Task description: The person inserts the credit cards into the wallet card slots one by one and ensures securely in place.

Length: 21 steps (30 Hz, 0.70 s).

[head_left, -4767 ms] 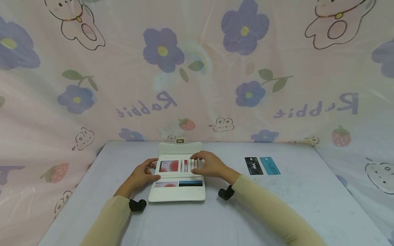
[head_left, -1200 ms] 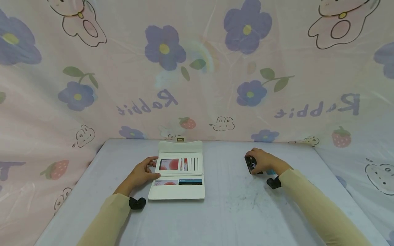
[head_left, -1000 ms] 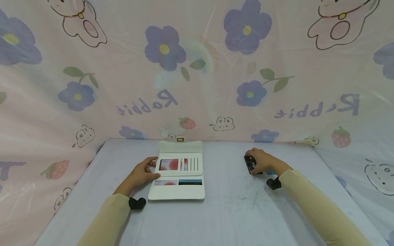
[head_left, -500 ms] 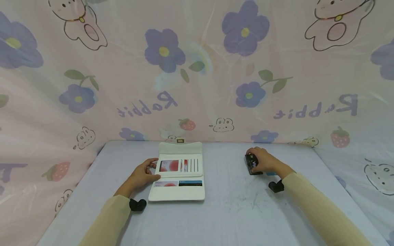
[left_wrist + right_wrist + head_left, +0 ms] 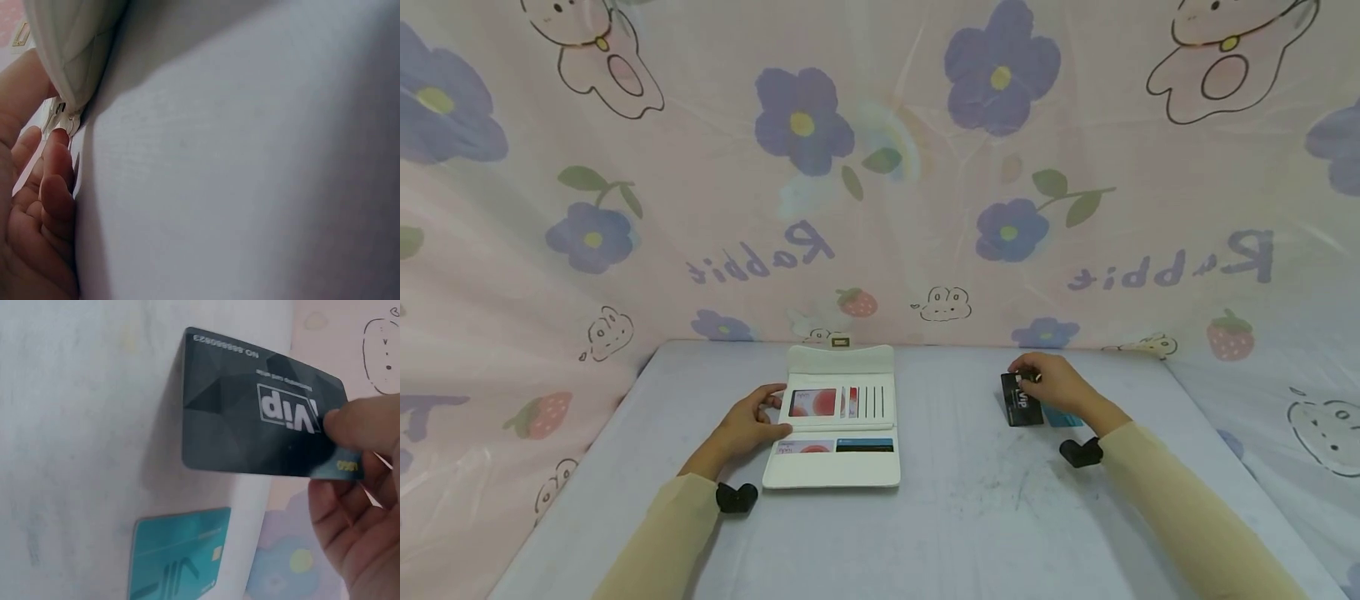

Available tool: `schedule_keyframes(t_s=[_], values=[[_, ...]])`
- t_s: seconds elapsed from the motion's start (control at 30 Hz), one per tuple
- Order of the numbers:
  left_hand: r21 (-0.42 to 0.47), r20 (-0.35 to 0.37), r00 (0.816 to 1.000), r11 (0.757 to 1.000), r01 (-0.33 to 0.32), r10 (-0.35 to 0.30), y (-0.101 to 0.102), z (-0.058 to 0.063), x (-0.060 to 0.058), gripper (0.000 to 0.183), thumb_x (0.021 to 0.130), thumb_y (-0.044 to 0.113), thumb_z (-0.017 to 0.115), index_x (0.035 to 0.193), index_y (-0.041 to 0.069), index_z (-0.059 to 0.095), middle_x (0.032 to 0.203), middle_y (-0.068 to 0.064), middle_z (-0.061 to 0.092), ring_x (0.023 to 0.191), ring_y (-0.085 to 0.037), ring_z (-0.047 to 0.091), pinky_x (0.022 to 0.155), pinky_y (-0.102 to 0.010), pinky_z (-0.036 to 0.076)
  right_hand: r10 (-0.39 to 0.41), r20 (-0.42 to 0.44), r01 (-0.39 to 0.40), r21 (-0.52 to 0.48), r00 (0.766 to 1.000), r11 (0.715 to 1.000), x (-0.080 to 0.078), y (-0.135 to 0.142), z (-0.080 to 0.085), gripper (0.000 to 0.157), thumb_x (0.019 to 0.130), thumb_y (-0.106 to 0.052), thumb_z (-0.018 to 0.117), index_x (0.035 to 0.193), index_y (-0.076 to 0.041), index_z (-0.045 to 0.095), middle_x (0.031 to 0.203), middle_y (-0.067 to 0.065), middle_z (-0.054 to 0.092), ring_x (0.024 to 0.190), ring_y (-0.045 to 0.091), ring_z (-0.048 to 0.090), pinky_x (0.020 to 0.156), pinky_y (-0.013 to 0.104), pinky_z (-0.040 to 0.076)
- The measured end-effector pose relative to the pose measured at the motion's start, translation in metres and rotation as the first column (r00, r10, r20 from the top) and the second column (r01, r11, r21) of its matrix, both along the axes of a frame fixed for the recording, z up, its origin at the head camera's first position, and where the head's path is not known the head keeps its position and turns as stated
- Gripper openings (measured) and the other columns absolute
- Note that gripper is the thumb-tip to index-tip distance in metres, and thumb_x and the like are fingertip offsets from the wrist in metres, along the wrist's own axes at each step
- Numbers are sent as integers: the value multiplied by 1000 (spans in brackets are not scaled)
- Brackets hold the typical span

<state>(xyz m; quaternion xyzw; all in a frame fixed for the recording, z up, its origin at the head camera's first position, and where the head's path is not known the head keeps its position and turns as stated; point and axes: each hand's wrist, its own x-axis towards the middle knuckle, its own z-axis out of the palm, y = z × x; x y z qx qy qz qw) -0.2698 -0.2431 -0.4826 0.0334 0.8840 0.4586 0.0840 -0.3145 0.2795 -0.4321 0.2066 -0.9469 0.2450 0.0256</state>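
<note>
My right hand (image 5: 1060, 387) pinches a black VIP card (image 5: 1021, 410) by its far end, thumb on the printed face. In the right wrist view the card stands tilted up from the table, its near end low over the surface. Beside it lies a teal VIP card (image 5: 178, 550), flat on the table. At the centre left, a white wallet (image 5: 831, 475) lies unfolded, with cards in some of its slots. My left hand (image 5: 741, 433) holds the wallet's left edge, with the thumb near the fold and the index finger higher up.
A white-covered table (image 5: 970, 517) spans the view. Behind it hangs a pink curtain (image 5: 895, 208) printed with flowers and rabbits. The wallet's upper flap, with a metal clasp (image 5: 840, 342), reaches the table's far edge.
My right hand left the wallet, went right to the black card and lifted its far end, uncovering more of both cards. The left hand stayed at the wallet.
</note>
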Motion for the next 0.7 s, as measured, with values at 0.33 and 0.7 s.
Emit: schedule_keyframes(t_s=[0.33,0.7], values=[[-23,-19,1000,1000,16,-17,-1,1,2,79,78,18,80,145,16,38,123,-11,52,77,-16,48,65,-26,41,-6,43,8,-40,999,999,4,-5,3,25,88,-6,60,112,-9,64,88,4,63,70,15,51,60,29,46],[-43,-21,999,999,29,-30,2,2,1,80,79,18,80,146,19,37,124,-12,50,75,-16,47,64,-27,40,-36,-13,35,-82,999,996,15,-22,12,33,86,-4,58,118,-10,62,77,3,58,61,13,45,55,26,40]])
